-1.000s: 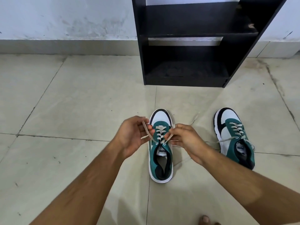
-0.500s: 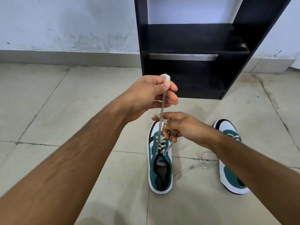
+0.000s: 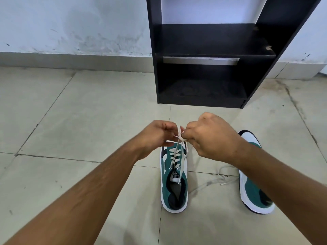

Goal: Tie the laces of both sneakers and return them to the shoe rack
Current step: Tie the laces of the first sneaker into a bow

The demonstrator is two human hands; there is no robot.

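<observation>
Two green and white sneakers stand on the tiled floor. The left sneaker point(image 3: 174, 181) is in the middle, toe pointing to the black shoe rack point(image 3: 208, 50). Its beige laces point(image 3: 179, 138) rise from the eyelets to my hands, which meet above its toe. My left hand point(image 3: 155, 137) pinches one strand and my right hand point(image 3: 210, 138) pinches the other. The right sneaker point(image 3: 254, 195) stands to the right, partly hidden by my right forearm, its loose lace point(image 3: 212, 182) trailing on the floor.
The shoe rack stands against the white wall point(image 3: 70, 23), with two dark shelves that hold nothing. Pale floor tiles point(image 3: 79, 121) with dark grout lines spread to the left and right of the sneakers.
My left hand has dropped from high above the sneaker to meet my right hand over the toe. The lace strand it had pulled up tall now crosses between both hands.
</observation>
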